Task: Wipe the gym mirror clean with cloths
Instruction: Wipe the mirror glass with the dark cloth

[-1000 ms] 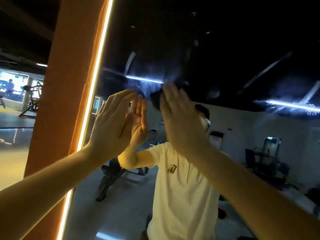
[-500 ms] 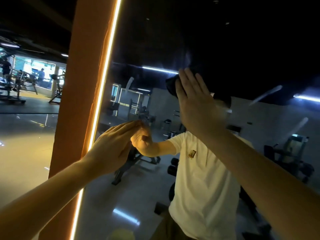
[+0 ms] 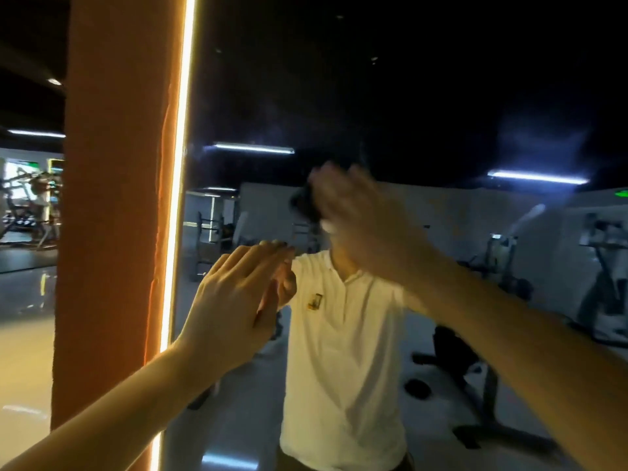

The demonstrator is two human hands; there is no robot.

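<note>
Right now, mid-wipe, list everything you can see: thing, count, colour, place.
mirror: one, dark glass, faint haze near the top, fills the centre and right
light strip: one, warm white, down the mirror's left edge
pillar: one, orange, left of the light strip
cloth: one, dark, against the mirror under the right hand, mostly hidden
white shirt: one, reflected, centre of the mirror
gym machines: several, dark, reflected at right; more far left
left hand: fingers straight, fingertips at the mirror, no cloth visible
right hand: blurred, fingers straight over the cloth
</note>
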